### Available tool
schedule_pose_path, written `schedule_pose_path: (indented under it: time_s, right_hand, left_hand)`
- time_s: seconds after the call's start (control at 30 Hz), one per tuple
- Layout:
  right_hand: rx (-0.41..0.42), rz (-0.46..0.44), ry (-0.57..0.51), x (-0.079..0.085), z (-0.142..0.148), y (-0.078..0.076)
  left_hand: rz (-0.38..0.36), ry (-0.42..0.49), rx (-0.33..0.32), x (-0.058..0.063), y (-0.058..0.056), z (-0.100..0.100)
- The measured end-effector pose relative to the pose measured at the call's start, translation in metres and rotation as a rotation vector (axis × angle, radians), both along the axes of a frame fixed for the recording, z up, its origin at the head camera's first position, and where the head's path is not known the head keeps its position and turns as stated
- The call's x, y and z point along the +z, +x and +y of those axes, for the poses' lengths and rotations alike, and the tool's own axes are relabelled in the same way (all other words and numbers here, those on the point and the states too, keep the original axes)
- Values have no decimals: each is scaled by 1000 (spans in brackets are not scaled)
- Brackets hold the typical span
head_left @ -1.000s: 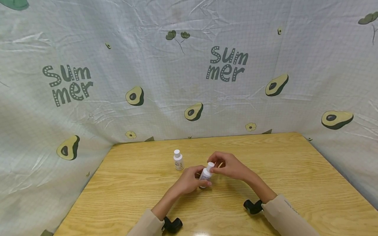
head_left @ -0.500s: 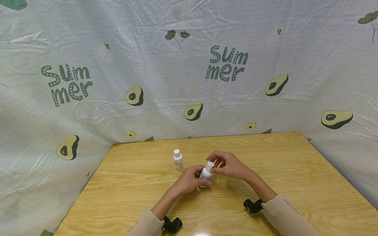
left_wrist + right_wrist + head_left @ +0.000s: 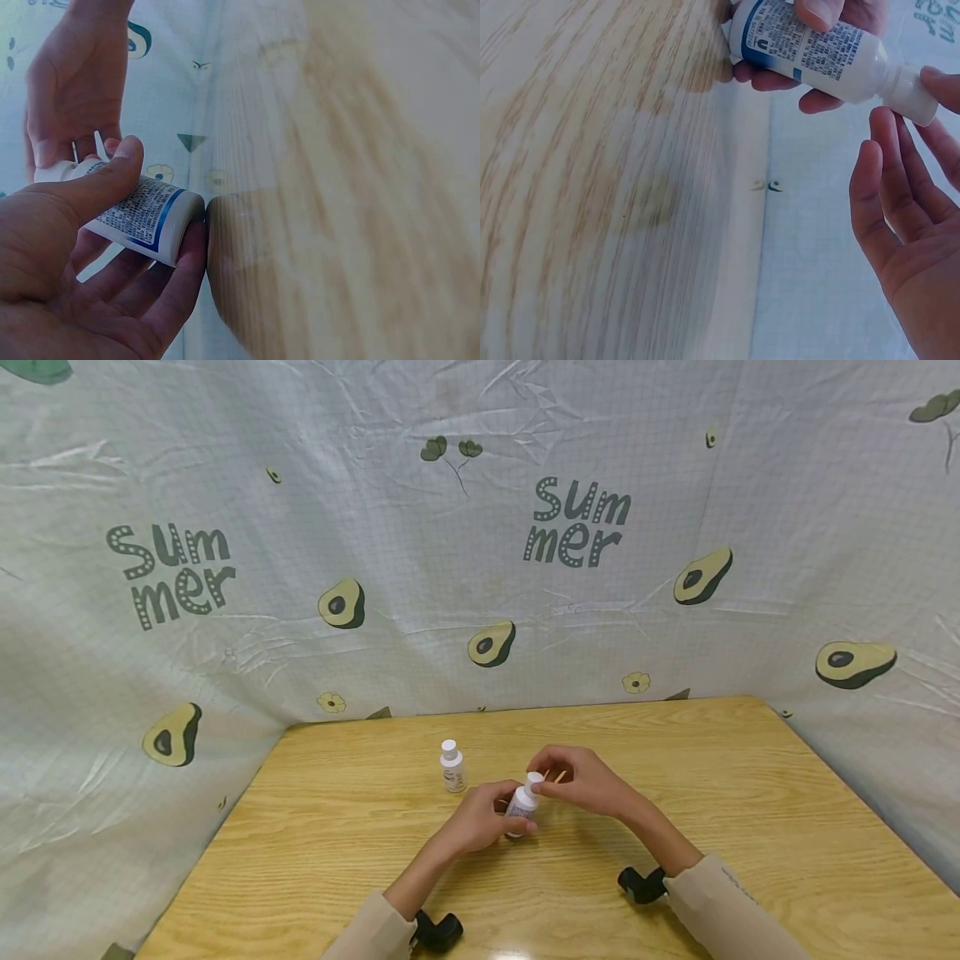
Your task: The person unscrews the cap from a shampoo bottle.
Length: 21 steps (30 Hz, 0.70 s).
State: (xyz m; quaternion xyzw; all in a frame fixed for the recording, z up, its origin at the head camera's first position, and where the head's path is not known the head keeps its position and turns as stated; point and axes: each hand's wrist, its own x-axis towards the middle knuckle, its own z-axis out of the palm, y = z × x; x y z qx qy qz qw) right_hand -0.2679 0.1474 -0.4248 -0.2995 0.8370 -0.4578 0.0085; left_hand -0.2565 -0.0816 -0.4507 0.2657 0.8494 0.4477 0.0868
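My left hand (image 3: 480,818) grips a small white bottle (image 3: 521,804) around its body, thumb across the printed label. The bottle tilts, its cap end up and toward the right; a blue-edged label shows in the right wrist view. At that end my right hand (image 3: 576,779) pinches the white cap (image 3: 910,95) between thumb and fingertips, the other fingers loosely bent. The cap sits on the bottle's neck. Behind and left of my left hand, a second white bottle (image 3: 453,771) stands upright with its cap on.
Both hands work over a wooden table (image 3: 337,860). A pale curtain (image 3: 420,568) printed with avocados hangs behind and beside it. Black wrist devices (image 3: 438,933) stick out under the sleeves.
My right thumb and fingers have shifted slightly around the cap. The left hand, the held bottle and the standing bottle keep their places.
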Motion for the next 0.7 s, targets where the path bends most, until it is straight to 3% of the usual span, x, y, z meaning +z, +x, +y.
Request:
schedule_pose_path:
  time_s: [0.43,0.7]
  right_hand:
    - [96,2,-29,2,1,2]
    - [38,3,-23,2,1,3]
  left_hand:
    - [8,2,-5,-1,0,-1]
    - [10,10,-13,-1,1,0]
